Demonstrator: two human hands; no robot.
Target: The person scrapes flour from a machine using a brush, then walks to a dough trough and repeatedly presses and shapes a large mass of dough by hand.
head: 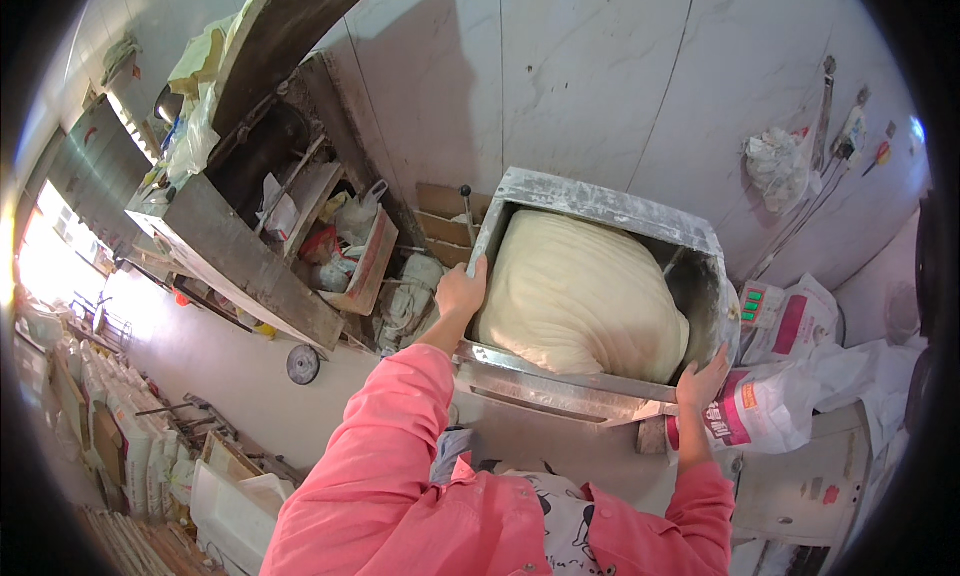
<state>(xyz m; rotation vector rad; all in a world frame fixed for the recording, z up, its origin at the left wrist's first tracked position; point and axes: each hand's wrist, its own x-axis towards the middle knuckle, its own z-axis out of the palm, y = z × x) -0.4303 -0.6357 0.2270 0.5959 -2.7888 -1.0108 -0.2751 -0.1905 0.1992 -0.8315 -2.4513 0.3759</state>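
A large mass of pale dough (pixel 581 291) fills most of a metal mixer bowl (pixel 607 199) in front of me. Its surface is drawn into long folds that curve down towards the near right. My left hand (pixel 461 289) grips the bowl's left rim, thumb along the edge. At the near right corner, my right hand (pixel 703 381) is closed around the rim. Neither hand touches the dough. Between the dough and the right wall a dark gap shows, with part of a metal bar in it. The bowl's floor is hidden under the dough.
Left of the bowl stands a worn metal machine (pixel 247 265) with a box of odds and ends (pixel 367 265). A lever with a black knob (pixel 466 192) rises behind the left rim. Printed sacks (pixel 765 411) and a digital scale display (pixel 752 304) are at right. A tiled wall (pixel 577 73) stands behind.
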